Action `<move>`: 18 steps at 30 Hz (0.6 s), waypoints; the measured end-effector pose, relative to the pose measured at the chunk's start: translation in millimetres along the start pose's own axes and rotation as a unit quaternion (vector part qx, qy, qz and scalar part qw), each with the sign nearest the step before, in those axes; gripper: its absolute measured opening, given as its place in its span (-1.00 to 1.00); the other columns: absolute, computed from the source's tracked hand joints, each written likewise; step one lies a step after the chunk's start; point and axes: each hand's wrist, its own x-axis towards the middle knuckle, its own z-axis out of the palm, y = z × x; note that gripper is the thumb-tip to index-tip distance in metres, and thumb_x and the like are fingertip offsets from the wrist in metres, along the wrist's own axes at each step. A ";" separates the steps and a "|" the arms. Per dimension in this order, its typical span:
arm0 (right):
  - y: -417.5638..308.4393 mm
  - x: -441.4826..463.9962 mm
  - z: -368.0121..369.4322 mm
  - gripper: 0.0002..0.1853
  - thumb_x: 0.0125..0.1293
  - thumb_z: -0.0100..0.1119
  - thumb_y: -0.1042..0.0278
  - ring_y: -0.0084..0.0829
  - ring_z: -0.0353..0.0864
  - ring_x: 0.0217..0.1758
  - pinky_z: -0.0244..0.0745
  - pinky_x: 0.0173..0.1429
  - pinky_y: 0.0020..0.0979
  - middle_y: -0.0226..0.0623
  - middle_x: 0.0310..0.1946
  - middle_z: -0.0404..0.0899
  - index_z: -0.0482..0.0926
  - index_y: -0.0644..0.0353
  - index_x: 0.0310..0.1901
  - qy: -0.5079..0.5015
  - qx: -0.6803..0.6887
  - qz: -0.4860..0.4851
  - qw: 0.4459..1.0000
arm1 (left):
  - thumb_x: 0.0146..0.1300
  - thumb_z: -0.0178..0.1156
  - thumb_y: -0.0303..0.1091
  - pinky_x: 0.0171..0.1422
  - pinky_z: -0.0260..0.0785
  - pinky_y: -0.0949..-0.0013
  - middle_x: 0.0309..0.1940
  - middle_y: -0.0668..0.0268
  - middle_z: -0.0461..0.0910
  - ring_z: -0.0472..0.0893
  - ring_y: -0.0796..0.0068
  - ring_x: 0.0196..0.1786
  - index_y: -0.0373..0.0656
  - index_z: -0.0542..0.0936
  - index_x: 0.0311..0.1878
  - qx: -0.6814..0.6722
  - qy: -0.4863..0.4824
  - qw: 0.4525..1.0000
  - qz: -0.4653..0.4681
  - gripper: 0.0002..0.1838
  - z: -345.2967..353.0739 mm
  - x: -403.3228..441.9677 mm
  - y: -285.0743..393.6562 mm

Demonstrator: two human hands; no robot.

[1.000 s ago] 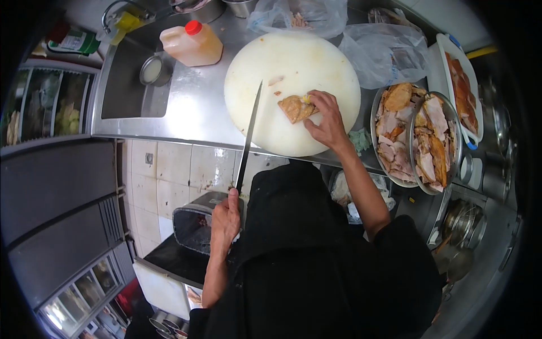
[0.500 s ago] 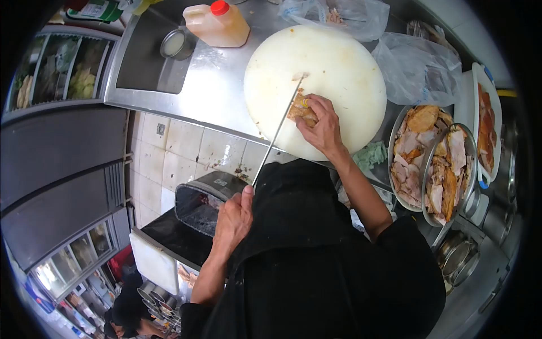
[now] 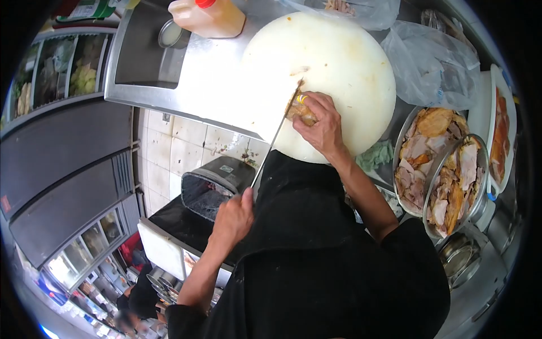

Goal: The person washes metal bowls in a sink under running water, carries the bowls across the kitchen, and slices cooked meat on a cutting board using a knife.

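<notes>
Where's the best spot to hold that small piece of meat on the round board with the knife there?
Probably the right end of the piece of meat, coming from the right with fingertips tucked back. The knife slants along its left side, so little safe room seems left there. The right hand holds it from that right side.

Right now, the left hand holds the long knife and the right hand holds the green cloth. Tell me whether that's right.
Not quite: the right hand holds a piece of browned meat on the round white board, as the head view shows. The left hand does hold the long knife.
</notes>
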 end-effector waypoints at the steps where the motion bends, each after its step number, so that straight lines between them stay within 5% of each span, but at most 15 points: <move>1: 0.6 0.8 1.0 -0.64 -0.02 0.35 0.46 -0.07 0.56 0.08 0.53 0.17 -0.19 -0.03 -0.02 0.62 0.64 0.35 -0.12 0.001 -0.002 -0.005 1.000 | 0.55 -0.17 0.04 0.00 0.38 -0.26 -0.39 -0.36 0.56 0.56 -0.44 -0.15 -0.42 0.57 -0.42 -0.004 0.010 1.000 0.006 -0.33 5.6 17.9 9.6; 16: -1.0 -0.2 -0.4 -0.62 -0.02 0.37 0.47 -0.01 0.55 0.08 0.53 0.16 -0.16 0.00 -0.02 0.59 0.60 0.36 -0.11 0.003 0.016 0.015 1.000 | 0.54 -0.14 0.08 -0.03 0.39 -0.27 -0.39 -0.38 0.56 0.57 -0.46 -0.17 -0.38 0.55 -0.31 0.007 -0.007 0.997 -0.079 -0.37 -15.2 -24.6 24.7; 18: 1.1 1.6 -1.4 -0.62 -0.02 0.37 0.46 -0.01 0.55 0.08 0.53 0.16 -0.16 0.00 -0.02 0.60 0.60 0.35 -0.11 0.000 0.020 0.019 1.000 | 0.54 -0.14 0.09 -0.03 0.40 -0.27 -0.39 -0.37 0.57 0.57 -0.45 -0.18 -0.38 0.56 -0.33 0.025 0.013 0.999 -0.026 -0.36 12.2 -3.3 1.5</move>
